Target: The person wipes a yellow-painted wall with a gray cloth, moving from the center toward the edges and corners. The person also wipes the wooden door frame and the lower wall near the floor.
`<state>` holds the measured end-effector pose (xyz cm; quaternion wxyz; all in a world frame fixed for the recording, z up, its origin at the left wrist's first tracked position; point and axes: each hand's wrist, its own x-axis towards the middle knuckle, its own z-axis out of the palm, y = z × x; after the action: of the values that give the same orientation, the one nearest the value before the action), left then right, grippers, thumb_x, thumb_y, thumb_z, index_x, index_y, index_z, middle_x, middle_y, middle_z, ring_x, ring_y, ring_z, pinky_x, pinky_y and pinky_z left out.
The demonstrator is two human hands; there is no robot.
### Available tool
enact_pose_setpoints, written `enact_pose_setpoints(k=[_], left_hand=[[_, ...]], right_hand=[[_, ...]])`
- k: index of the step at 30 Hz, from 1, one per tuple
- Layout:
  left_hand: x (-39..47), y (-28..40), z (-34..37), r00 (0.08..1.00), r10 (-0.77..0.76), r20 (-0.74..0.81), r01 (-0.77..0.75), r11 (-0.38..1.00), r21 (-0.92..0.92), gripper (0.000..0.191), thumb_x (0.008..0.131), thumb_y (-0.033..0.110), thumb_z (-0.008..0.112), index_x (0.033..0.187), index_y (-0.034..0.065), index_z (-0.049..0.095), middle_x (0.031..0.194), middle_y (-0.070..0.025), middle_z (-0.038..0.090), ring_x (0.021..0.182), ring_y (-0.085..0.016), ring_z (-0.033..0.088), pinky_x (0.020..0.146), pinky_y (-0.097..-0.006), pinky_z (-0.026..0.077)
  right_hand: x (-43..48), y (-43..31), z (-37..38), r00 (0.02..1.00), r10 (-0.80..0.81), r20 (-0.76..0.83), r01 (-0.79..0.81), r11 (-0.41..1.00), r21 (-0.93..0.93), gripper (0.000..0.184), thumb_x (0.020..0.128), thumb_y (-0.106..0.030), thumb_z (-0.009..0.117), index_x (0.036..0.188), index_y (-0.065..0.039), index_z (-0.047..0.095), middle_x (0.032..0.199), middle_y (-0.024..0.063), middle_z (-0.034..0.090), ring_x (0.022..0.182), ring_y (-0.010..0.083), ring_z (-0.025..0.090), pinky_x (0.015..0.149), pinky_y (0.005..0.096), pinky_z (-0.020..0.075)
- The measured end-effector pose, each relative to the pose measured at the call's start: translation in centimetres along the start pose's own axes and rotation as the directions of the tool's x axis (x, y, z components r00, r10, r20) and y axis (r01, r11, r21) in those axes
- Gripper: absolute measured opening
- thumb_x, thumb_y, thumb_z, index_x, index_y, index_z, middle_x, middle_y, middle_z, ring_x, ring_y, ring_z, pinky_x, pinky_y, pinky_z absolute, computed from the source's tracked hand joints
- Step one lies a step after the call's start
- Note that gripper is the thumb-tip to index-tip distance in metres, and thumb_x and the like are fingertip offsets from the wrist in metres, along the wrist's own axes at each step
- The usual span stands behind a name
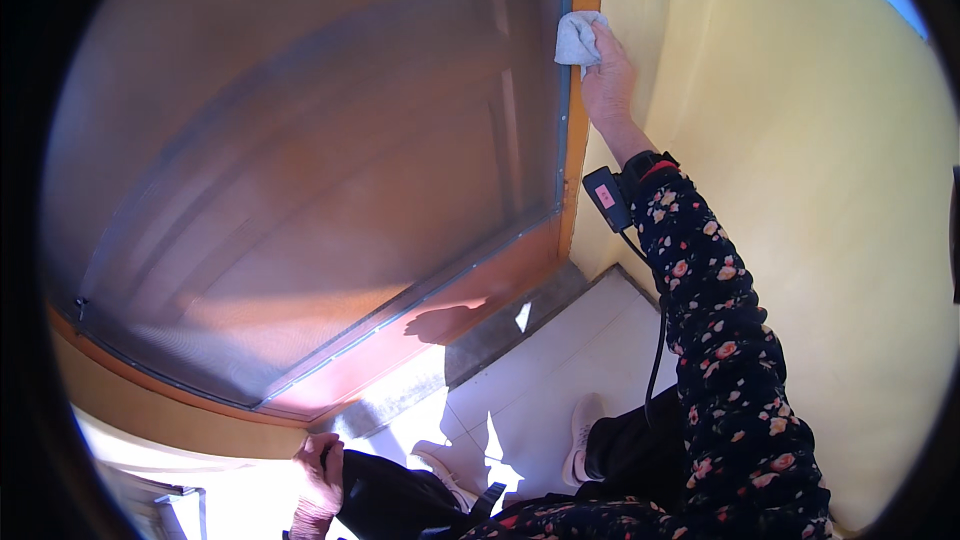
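Note:
A folded, pale grey-blue cloth (577,37) is held in my right hand (611,86). It presses against the right side of the screen door, over the dark mesh edging strip (562,150) and the orange-brown frame (579,120). Behind the fine screen mesh (360,127), a brown panelled door shows through. My left hand (319,476) hangs low beside my left knee, its fingers curled. Whether those fingers hold anything is unclear, as a dark patch shows between them.
A yellow wall (810,187) rises close on the right. Below the door runs a grey stone threshold (480,345), then white floor tiles (555,360) under my shoes, partly in bright sun. A cable (656,367) runs along my right sleeve from a small black device (607,199).

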<state>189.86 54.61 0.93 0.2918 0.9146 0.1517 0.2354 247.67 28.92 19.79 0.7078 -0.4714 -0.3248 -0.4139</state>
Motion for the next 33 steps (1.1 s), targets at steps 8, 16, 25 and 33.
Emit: enact_pose_setpoints(k=[8,16,25,33], left_hand=[[5.3,5.3,-3.9,0.998,0.017,0.067,-0.019,1.000,0.022,0.011,0.088,0.002,0.055,0.097,-0.0019,0.060,0.081,-0.0172,0.063,0.073,-0.030,0.065,0.069,-0.0366,0.051],[9.7,8.5,-6.9,0.992,-0.022,0.122,0.025,1.000,-0.018,0.014,0.088,0.001,0.051,0.098,-0.0017,0.060,0.081,-0.0152,0.063,0.073,-0.026,0.064,0.068,-0.0334,0.051],[6.8,10.5,-12.2,0.992,-0.077,0.098,0.078,0.997,-0.007,0.013,0.086,0.007,0.051,0.093,-0.0004,0.060,0.081,-0.0144,0.063,0.075,-0.026,0.063,0.071,-0.0344,0.050],[5.2,8.7,-13.3,0.994,-0.081,0.069,0.082,0.997,-0.010,0.013,0.087,0.009,0.051,0.094,0.0005,0.058,0.082,-0.0147,0.062,0.075,-0.027,0.062,0.072,-0.0358,0.049]], right_hand=[[-8.7,3.6,-4.9,0.984,0.175,-0.038,-0.179,0.969,-0.171,0.041,0.081,0.009,0.049,0.118,-0.002,0.060,0.116,0.0117,0.062,0.107,0.0208,0.059,0.093,0.0295,0.0453],[-19.6,4.3,-12.9,0.587,0.661,-0.468,-0.802,0.391,-0.452,0.026,0.077,0.002,0.047,0.098,0.003,0.062,0.094,0.0196,0.065,0.089,0.0314,0.063,0.079,0.0374,0.0475],[-21.6,7.5,-16.1,0.500,0.602,-0.623,-0.824,0.108,-0.557,0.020,0.081,-0.008,0.051,0.095,0.002,0.062,0.097,0.0228,0.064,0.091,0.0363,0.063,0.077,0.0418,0.0487],[-16.9,5.3,-13.4,0.395,0.758,-0.519,-0.917,0.295,-0.267,0.022,0.085,-0.006,0.048,0.102,-0.001,0.060,0.092,0.0156,0.063,0.081,0.0294,0.064,0.065,0.0376,0.0499]])
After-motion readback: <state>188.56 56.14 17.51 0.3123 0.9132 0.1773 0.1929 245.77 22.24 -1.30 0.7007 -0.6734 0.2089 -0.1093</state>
